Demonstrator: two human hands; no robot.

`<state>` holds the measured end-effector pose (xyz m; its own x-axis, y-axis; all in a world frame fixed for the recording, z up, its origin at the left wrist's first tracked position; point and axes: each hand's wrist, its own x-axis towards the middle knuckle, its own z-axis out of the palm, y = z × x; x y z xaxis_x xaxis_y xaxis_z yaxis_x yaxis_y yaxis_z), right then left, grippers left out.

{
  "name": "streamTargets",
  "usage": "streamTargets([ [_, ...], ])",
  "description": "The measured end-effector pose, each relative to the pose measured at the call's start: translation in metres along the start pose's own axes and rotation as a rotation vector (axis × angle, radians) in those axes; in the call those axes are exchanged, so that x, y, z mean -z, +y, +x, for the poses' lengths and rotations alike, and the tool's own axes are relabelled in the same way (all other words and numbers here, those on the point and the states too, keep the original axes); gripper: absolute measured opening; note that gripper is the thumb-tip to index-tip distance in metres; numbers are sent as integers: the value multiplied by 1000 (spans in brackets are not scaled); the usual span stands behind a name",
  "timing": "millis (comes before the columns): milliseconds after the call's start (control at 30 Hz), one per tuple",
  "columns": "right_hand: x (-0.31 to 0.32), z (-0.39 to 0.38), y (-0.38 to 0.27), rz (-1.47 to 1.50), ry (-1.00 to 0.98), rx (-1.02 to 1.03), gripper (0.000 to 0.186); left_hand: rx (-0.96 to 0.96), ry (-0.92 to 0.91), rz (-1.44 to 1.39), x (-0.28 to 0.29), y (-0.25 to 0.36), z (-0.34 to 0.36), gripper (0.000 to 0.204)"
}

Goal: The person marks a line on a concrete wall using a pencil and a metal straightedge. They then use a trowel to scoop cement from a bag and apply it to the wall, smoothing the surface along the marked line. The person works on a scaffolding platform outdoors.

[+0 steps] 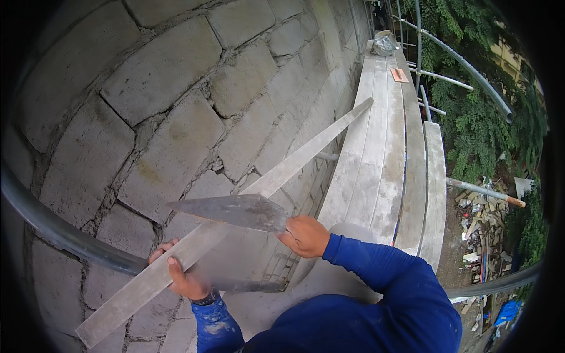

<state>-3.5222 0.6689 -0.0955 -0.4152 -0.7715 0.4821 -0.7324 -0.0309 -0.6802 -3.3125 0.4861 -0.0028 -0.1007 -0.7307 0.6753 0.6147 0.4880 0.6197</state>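
My left hand (187, 281) is closed round the lower part of a long, flat grey straightedge (306, 150), thumb on its near face and fingers behind. The bar slants from the lower left up to the right, in front of a block wall (168, 150). In my right hand (306, 236) is a pointed metal trowel (235, 210), its handle hidden by the closed fingers. The blade points left and crosses over the straightedge; whether they touch, I cannot tell. Grey smears mark my left blue sleeve.
Scaffold planks (382, 159) run away on the right, bearing an orange float (399, 75) and a clear plastic bag (385, 43). A metal tube (76, 240) curves in at left. Poles (419, 47), trees and rubble (479, 229) lie beyond the planks.
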Motion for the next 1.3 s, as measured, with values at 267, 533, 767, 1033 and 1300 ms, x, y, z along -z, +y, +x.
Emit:
streamTargets([
  [267, 7, -2, 0, -36, -51, -169, 47, 9, 16, 12, -2, -1, 1, 41],
  [533, 23, -31, 152, -162, 153, -480, 54, 68, -24, -48, 7, -1, -1, 36],
  [767, 91, -77, 206, -262, 332, -527, 36, 103, 53, -50, 9, 2, -9, 36],
  [1033, 43, -96, 64, -333, 90, -293, 22, 68, 82, -55, 0, 2, -3, 40],
  [1300, 81, -115, 75, -481, -21, -385, 25, 50, 55, -61, -7, -3, -2, 39],
])
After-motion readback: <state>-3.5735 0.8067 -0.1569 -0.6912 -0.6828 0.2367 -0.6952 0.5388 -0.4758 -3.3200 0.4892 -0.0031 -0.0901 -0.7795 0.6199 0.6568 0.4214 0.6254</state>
